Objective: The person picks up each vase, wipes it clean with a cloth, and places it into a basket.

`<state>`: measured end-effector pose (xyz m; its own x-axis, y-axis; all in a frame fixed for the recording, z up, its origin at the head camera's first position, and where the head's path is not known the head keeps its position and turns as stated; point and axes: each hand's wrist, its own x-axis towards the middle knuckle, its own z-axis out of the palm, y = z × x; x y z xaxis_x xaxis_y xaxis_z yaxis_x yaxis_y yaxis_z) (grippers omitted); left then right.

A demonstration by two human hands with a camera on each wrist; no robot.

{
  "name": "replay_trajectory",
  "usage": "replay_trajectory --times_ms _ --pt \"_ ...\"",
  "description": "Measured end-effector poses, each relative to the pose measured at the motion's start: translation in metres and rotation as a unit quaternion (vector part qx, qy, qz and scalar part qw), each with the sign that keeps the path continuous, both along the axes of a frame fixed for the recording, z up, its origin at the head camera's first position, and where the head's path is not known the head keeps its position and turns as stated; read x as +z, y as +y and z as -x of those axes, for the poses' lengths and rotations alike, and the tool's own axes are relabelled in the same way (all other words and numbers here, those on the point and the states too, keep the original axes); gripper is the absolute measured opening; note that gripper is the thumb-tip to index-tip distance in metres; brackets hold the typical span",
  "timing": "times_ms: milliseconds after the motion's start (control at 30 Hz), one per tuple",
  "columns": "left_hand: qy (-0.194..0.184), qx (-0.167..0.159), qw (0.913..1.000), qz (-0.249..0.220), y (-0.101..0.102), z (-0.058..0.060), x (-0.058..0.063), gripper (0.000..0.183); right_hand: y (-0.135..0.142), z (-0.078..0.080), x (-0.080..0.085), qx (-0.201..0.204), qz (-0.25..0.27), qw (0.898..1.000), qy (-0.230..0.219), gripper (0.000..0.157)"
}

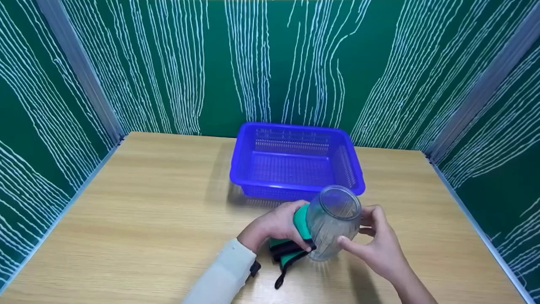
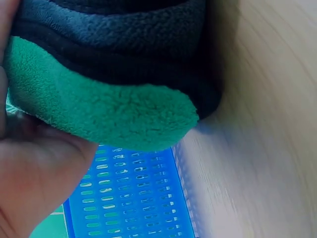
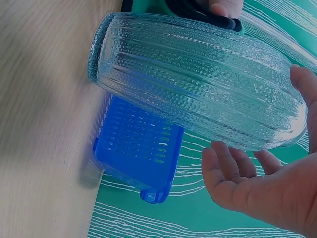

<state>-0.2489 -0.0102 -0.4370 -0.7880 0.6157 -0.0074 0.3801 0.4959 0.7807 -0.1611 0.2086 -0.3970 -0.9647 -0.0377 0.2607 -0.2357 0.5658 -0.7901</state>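
Observation:
A clear glass jar (image 1: 333, 230), ribbed and dotted with small bumps, stands mouth up on the table in front of the basket. My left hand (image 1: 280, 221) grips a folded green and dark grey cloth (image 2: 109, 99) with black edging, holding it against the jar's left side. Part of the cloth hangs below that hand, with a black loop at its end. On the jar's other side, my right hand (image 3: 267, 188) curves its thumb and fingers around the upper part of the glass. The fingers behind the jar are partly hidden in the head view.
Behind the jar sits a blue plastic basket (image 1: 270, 185) with slotted walls, close to the jar's rim in the head view. The wooden table (image 1: 147, 202) is bounded by green walls (image 1: 215, 84) with white wavy lines and by metal corner posts (image 1: 476, 84).

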Motion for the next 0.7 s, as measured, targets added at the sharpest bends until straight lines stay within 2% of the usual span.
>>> replay_trajectory --times_ms 233,533,700 --pt "0.028 -0.007 0.9992 0.029 0.0022 0.0010 -0.0039 0.082 0.0017 0.0006 0.0011 -0.001 0.000 1.000 0.002 0.064" --pt "0.041 -0.006 0.9980 0.049 0.0005 0.0014 -0.0061 0.079 0.0042 -0.0015 0.0062 0.003 -0.017 1.000 0.000 0.064" --pt "0.003 -0.002 0.9994 0.034 -0.0068 0.0036 -0.0034 0.076 0.0050 -0.0023 0.0083 0.012 -0.032 0.999 -0.010 0.065"
